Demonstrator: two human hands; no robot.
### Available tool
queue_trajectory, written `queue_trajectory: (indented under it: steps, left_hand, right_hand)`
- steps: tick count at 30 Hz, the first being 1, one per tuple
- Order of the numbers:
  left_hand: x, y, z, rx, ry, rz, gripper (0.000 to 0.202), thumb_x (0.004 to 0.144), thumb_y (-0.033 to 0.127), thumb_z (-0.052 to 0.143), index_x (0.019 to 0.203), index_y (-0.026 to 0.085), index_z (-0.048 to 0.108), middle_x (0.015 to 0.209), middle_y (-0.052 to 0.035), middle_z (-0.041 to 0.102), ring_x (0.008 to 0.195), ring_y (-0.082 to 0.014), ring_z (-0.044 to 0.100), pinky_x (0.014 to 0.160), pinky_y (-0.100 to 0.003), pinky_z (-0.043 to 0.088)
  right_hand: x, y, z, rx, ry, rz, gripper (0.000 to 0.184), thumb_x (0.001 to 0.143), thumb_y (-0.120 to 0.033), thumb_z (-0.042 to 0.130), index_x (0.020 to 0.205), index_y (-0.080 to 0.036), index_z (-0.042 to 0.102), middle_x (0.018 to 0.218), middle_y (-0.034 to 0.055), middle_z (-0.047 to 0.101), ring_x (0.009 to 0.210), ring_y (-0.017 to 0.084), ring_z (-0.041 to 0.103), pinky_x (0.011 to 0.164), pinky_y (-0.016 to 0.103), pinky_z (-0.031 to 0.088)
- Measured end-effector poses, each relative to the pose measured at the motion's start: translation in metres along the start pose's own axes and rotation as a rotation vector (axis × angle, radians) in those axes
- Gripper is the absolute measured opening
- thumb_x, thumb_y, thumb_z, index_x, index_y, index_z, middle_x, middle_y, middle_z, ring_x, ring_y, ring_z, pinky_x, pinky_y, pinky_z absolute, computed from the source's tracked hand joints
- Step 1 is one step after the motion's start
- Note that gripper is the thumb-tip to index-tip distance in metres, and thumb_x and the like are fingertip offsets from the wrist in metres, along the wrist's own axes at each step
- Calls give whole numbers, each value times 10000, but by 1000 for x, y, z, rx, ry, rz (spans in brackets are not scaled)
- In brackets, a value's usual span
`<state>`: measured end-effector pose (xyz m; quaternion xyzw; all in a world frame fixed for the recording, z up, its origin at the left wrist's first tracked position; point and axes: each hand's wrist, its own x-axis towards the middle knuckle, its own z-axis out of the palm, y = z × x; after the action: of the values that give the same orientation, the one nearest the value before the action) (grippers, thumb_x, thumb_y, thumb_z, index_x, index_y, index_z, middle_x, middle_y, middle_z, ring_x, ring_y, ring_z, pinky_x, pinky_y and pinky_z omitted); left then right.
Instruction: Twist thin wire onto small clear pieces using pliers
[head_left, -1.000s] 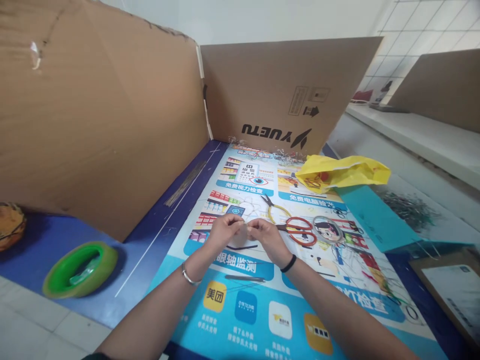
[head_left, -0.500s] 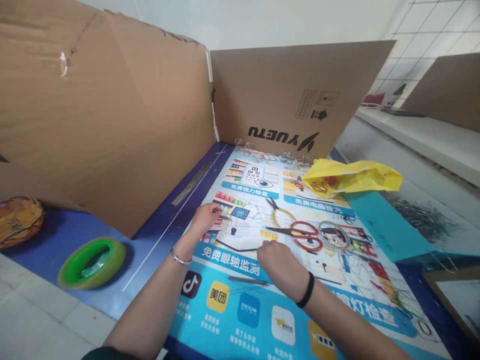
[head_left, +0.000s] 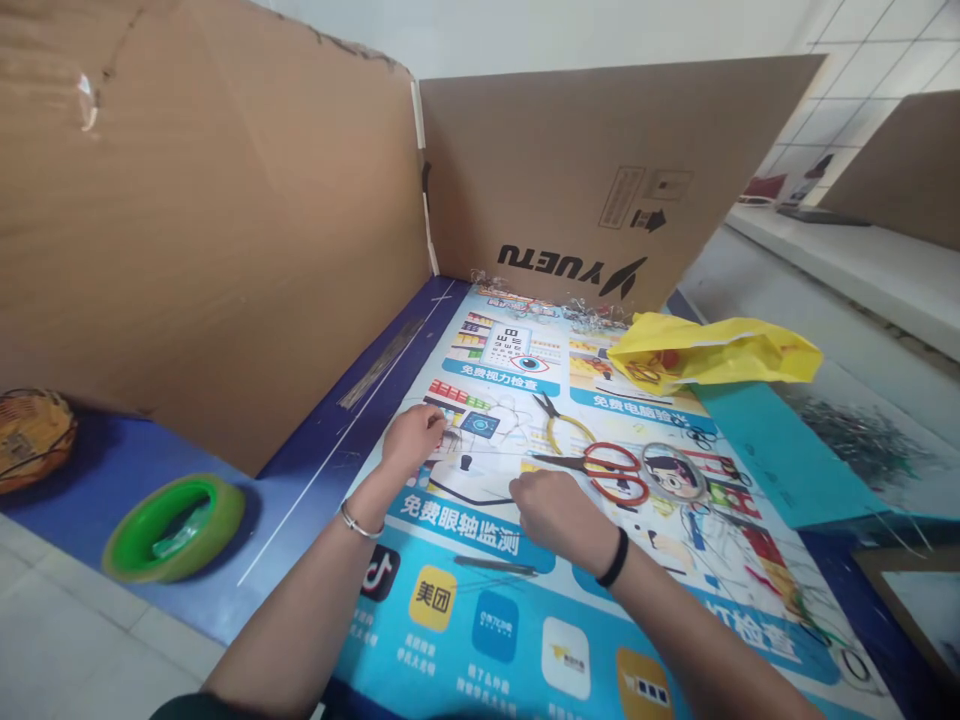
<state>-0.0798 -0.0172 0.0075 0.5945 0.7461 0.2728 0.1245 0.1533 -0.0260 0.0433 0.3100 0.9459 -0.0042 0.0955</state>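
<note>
- Left hand (head_left: 414, 438): fingertips drawn together above the poster (head_left: 450, 690); I cannot tell whether they pinch anything.
- Right hand (head_left: 555, 515): curled closed, well apart from the left; its contents are hidden.
- Red-handled scissors (head_left: 611, 472): lying on the poster just beyond the right hand, tips pointing left.
- Yellow-handled pliers (head_left: 564, 428): near the scissors, on their far side.
- Clear tape roll (head_left: 675, 474): just right of the scissors.
- Yellow bag (head_left: 739, 350): farther back, at the poster's right edge.
- Green-cored tape roll (head_left: 225, 520): on the blue surface, far left.

Scissor handles (head_left: 616, 473) look smooth plastic, the bracelet (head_left: 358, 524) shiny metal, the cardboard (head_left: 210, 230) matt.
</note>
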Motion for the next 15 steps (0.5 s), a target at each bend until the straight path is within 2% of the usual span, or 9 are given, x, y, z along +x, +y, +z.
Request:
queue_trajectory:
  steps: [2,4,6,10,13,15]
  left_hand:
    - [-4,7,0,-54,64,95,150,789,244,491,797,214,638,787,-5,646,732,-142,574,657,-238,393]
    - [-10,17,2,-157,66,204,162,800,234,488,830,215,645,816,-9,641,794,-142,574,719,-238,409]
    - [-16,29,3,-252,-23,283,149,794,221,504,817,219,651,791,-2,641,789,-136,574,733,-235,418]
    - [-29,48,3,-373,-233,339,163,800,251,511,824,218,669,827,-10,661,786,-138,584,725,-233,428]
    - [-34,55,1,-319,-481,437,210,817,260,480,835,234,687,824,-11,675,788,-146,585,713,-237,418]
    - [-36,57,1,-278,-580,499,230,821,246,466,847,241,694,822,-12,676,779,-145,584,701,-239,412]
  right_hand:
    - [0,10,-1,54,-7,24,140,741,-128,457,790,-156,585,794,73,647,670,163,568,513,244,254]
    - [0,19,-2,114,-22,21,134,735,-150,450,775,-174,576,727,41,637,609,136,536,493,243,207]
    - [0,25,-2,194,-13,-3,120,727,-162,450,739,-184,568,675,16,617,581,118,502,490,242,189]
    - [0,32,-1,304,6,-58,131,709,-140,441,673,-182,559,644,-7,588,562,96,448,503,235,188]
    - [1,35,-1,369,12,-142,144,702,-115,436,666,-178,560,652,-16,575,572,87,433,520,221,210]
    - [2,38,-2,380,23,-154,148,714,-119,435,679,-174,567,678,-10,580,603,91,448,542,215,229]
